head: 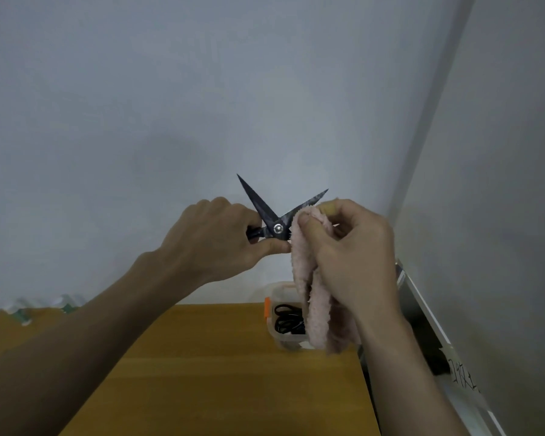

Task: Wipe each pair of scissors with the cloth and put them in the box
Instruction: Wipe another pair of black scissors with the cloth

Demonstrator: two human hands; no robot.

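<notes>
Mid-wipe, and the work is happening up in the air, well above the table (202,357). The left hand (214,243) grips the scissors (276,223) by the handles, fingers curled round them, blades splayed wide in a V and pointing up toward the wall. The right hand (350,247) pinches the pink cloth (315,297) over the right-hand blade, just beyond the pivot, thumb on top of the fold; the rest of the cloth hangs down below the wrist.

How far along? Look down at the box (279,289), a clear tub with an orange latch at the far right of the table. There are dark loops inside it, probably handles of scissors already wiped and dropped in, though the cloth covers part of the box and a count is not possible. So some pairs look done. This pair is not: the right blade is under the cloth, the left blade stands bare, and only its tip end and the right blade's tip poke clear. I'd say the other blade needs its pass, then the blades close and the pair goes down into the box, which sits almost straight beneath the right hand.

No unwiped scissors show on the table, so this may be a late pair, or others lie out of shot.
</notes>
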